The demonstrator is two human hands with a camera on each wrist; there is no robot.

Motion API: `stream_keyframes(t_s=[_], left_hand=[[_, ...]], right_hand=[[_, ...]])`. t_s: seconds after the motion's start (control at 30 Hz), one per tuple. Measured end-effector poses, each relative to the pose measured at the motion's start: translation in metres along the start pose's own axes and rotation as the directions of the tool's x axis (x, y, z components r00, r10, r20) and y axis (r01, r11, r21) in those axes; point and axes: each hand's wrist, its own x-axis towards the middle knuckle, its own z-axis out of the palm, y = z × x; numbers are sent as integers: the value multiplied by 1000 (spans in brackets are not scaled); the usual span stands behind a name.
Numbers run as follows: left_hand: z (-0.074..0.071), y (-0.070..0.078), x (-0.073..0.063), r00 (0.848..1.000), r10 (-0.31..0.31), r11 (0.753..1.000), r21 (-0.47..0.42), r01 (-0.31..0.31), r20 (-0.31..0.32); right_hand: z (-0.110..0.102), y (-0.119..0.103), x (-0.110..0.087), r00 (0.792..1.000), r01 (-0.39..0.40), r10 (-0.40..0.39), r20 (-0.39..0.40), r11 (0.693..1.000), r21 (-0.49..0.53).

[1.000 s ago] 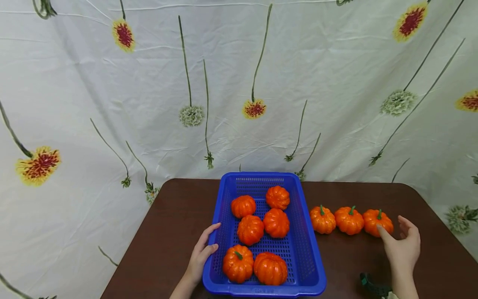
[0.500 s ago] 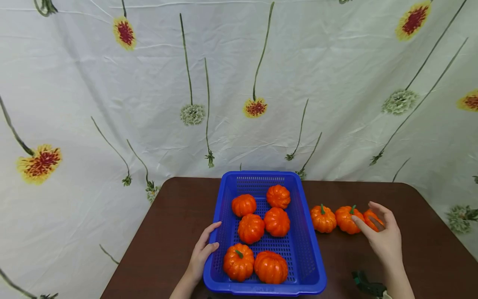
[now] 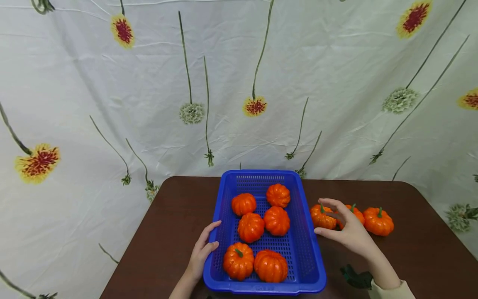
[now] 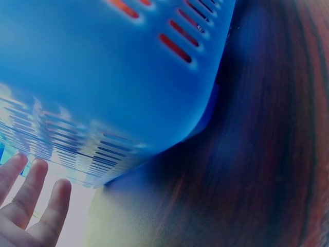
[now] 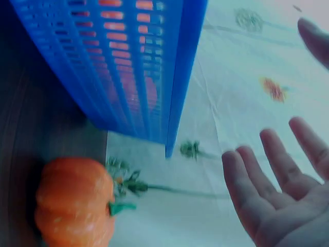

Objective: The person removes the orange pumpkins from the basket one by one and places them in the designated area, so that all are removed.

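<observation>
A blue perforated plastic basket (image 3: pixel 320 272) holds several orange toy pumpkins, among them a green-stemmed pumpkin (image 3: pixel 239 261) at the near left. My left hand (image 3: pixel 198 255) rests its thumb and index finger at the basket's left rim. In the left wrist view, the other fingers (image 4: pixel 54 211) extend fairly straight beside the slotted wall. With thumb and fingers spread and nothing between them, my right hand (image 3: pixel 351 232) is over the row of pumpkins, right by the basket's right rim. It partly hides the leftmost pumpkin (image 3: pixel 319 218) and the middle pumpkin (image 3: pixel 356 212).
At the right end of the row sits a third pumpkin (image 3: pixel 379 222). Everything stands on a dark brown table (image 3: pixel 164 232) with rounded far corners. A white floral cloth (image 3: pixel 149 83) hangs behind it. A dark green strap-like item (image 3: pixel 356 277) shows beside the right wrist.
My right hand has moved left along the pumpkin row, from the rightmost one toward the basket's right rim, carrying nothing. The left hand and basket have stayed in place.
</observation>
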Motion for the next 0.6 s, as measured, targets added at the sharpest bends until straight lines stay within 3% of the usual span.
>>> stream_keyframes(t_s=[0.1, 0.2, 0.4, 0.6], left_hand=[[0, 0, 0, 1000, 3, 1000, 2, -3, 0], [1, 0, 0, 1000, 7, 1000, 2, -7, 3], [1, 0, 0, 1000, 10, 1000, -2, -10, -1], [1, 0, 0, 1000, 12, 1000, 4, -12, -11]], right_hand=[[5, -5, 4, 994, 16, -18, 109, 1000, 22], [11, -9, 8, 974, 42, -52, 220, 998, 50], [22, -17, 16, 910, 89, -124, 396, 991, 104], [37, -16, 23, 838, 184, -241, 490, 969, 162]])
